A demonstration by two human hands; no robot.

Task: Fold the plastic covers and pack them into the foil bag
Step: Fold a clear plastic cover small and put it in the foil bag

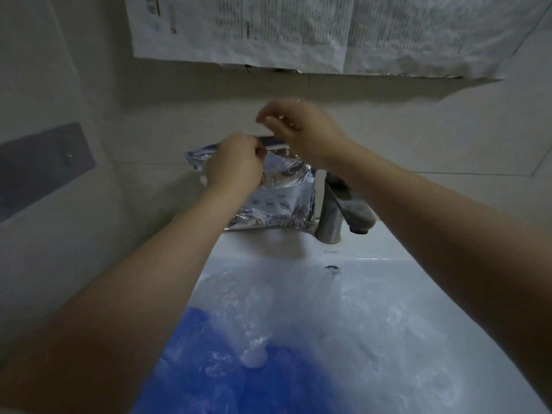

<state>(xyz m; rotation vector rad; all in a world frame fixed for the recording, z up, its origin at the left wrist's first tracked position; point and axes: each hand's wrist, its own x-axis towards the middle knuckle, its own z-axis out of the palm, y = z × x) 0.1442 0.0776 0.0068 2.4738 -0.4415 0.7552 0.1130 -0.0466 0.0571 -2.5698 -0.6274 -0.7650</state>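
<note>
The foil bag [268,192] stands upright at the far edge of the white washbasin [373,294], leaning toward the tiled wall [448,138], just left of the chrome tap [331,216]. The left hand [234,162] has its fingers curled over the bag's top edge and pinches it there, holding the mouth. The right hand [298,127] hovers just above the mouth with thumb and fingertips drawn close together; it may be pinching thin clear film, but I cannot tell whether anything is between them. Nearer, inside the basin, the plastic covers [239,348] lie in a loose crumpled heap, clear film with blue parts, not folded as far as I can see. Printed paper sheets [328,34] hang on the wall above.

To my eye this is the packing step at the bag itself: the mouth is being opened or something is being fed in. Most of the work looks undone, with the heap still lying in the basin. The next move calls for the left hand to keep the mouth wide while the right brings a cover, flattened and folded small, and slides it down past the foil lip without crushing the bag or tipping it off the ledge
</note>
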